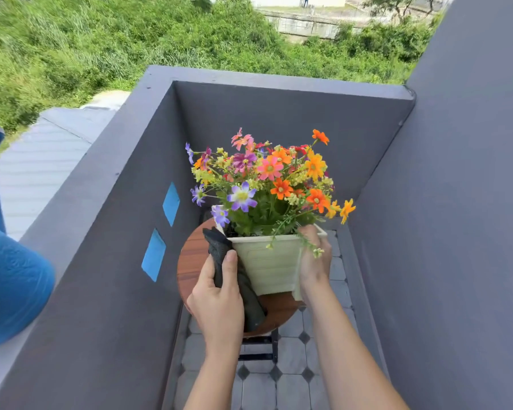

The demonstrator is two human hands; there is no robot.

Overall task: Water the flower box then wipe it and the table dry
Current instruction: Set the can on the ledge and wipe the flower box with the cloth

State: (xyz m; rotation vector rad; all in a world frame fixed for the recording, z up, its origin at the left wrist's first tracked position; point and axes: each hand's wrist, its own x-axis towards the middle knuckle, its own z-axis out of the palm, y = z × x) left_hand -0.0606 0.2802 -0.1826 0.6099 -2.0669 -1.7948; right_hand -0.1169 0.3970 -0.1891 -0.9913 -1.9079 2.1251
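A cream square flower box (268, 263) full of orange, pink and purple flowers (267, 179) stands on a small round wooden table (190, 261). My left hand (216, 297) grips a black cloth (219, 250) and presses it against the box's left side and corner. The cloth's tail hangs down onto the tabletop. My right hand (314, 261) holds the box's right side near the rim, fingers wrapped around the corner.
Grey balcony walls (125, 232) close in on the left, back and right. The table has dark legs (274, 344) on a grey tiled floor (279, 386). A blue object (9, 282) rests on the left ledge. Beyond the wall lies green vegetation.
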